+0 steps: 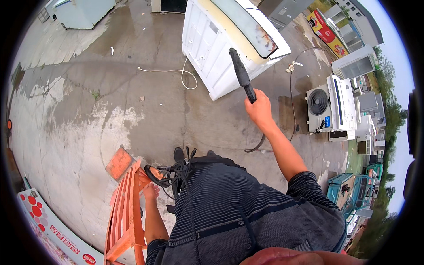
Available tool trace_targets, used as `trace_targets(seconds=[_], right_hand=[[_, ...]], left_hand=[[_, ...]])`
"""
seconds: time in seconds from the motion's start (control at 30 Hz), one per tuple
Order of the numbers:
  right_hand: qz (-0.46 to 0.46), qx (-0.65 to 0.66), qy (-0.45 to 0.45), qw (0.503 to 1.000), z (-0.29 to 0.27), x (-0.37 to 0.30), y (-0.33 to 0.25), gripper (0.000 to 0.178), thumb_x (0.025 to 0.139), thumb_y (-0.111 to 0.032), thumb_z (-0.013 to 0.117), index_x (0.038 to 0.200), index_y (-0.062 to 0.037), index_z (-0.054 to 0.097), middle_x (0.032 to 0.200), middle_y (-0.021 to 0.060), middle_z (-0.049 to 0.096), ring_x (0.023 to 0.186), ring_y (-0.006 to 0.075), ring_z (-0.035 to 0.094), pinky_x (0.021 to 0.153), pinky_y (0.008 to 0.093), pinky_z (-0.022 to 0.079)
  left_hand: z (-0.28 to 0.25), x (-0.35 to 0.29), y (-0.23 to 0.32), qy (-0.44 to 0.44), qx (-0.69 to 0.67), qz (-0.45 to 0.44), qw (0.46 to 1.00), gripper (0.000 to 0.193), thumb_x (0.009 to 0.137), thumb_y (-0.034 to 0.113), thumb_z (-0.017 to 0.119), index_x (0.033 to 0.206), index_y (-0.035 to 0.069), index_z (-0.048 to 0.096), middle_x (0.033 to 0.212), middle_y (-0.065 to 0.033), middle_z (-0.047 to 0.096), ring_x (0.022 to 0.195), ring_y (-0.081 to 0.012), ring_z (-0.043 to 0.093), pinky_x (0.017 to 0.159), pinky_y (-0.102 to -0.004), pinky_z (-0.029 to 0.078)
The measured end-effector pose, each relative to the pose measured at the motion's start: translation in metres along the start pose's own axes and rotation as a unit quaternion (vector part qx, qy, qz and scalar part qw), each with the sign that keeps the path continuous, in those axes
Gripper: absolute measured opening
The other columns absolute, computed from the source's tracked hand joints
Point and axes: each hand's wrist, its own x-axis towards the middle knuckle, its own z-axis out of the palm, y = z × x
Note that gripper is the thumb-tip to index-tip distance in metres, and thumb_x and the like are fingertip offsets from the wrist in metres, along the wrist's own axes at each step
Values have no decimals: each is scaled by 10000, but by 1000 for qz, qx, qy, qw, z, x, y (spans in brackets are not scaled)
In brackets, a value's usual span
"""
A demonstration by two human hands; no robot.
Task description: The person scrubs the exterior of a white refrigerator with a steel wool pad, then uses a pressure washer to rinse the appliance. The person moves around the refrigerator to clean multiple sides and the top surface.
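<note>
**Yard wk: R side busy, L side at rest**

Far L, a display freezer w/ red dots on its panel (30, 204) lay along the view's edge. Next came an orange slatted chair (124, 201), approx. below an orange slab (119, 163) on the concrete. The person's L hand (151, 191) was at the chair's upper edge; can't tell if the fingers gripped it or just rested. Black cables (173, 176) hung in a tangle beside that hand.

Mid-view, a white cord (165, 70) trailed over damp ground to a white glass-topped freezer (210, 48), which stood ahead of the person, its ribbed side facing them.

The R hand (259, 108) was wrapped firmly round the lower end of a black spray gun (240, 70), arm out, hands well apart. The gun's far end overlapped the freezer in view; contact couldn't be confirmed. A dark hose (292, 97) ran on the ground beyond.

Farther R: an AC outdoor unit (318, 102), then a teal cargo trike (339, 183).

Step in hand, prob.: aiming the gun at the freezer, maybe for a rinse; no spray was visible. Next move, by that reading, called for a steady R wrist, firm footing & hose kept clear of the feet.
</note>
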Motion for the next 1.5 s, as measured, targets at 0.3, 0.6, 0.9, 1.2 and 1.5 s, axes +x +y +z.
trace_targets(seconds=[0.3, 0.6, 0.9, 1.2, 1.5], right_hand=[[92, -52, -112, 988, 31, 14, -39, 231, 833, -193, 662, 893, 29, 640, 929, 260, 692, 895, 477, 655, 808, 537, 519], [84, -65, -160, 981, 77, 0, -36, 254, 837, -196, 677, 947, 31, 651, 974, 279, 681, 935, 461, 659, 837, 529, 529], [54, -74, -150, 985, 110, 30, -48, 255, 846, -185, 647, 965, 41, 648, 1004, 270, 681, 944, 468, 652, 848, 527, 523], [49, -114, -162, 979, 115, 98, -55, 260, 849, -195, 661, 975, 32, 664, 939, 256, 699, 910, 441, 674, 817, 519, 534], [-11, -94, -113, 989, 109, 134, -75, 278, 829, -221, 671, 957, 26, 685, 956, 267, 710, 918, 426, 693, 837, 497, 556]], left_hand=[[-20, 22, 16, -35, 11, -20, 999, 258, 1014, 316, 565, 1175, 119, 606, 921, -54, 705, 703, -188, 671, 578, -339, 489], [-54, 32, -15, -32, 44, -82, 995, 224, 1002, 259, 532, 1150, 115, 619, 898, -60, 709, 623, -186, 647, 522, -358, 467], [-28, 32, 43, -42, -4, -47, 998, 265, 1010, 333, 559, 1124, 103, 626, 883, -74, 720, 652, -192, 677, 511, -313, 470], [-14, 45, 44, -75, 27, 13, 997, 192, 1007, 311, 578, 1090, 156, 653, 876, -8, 717, 658, -132, 666, 559, -314, 484], [-24, 21, 21, -19, 47, -55, 997, 209, 981, 238, 517, 1052, 71, 621, 793, -85, 682, 576, -201, 639, 461, -338, 463]])
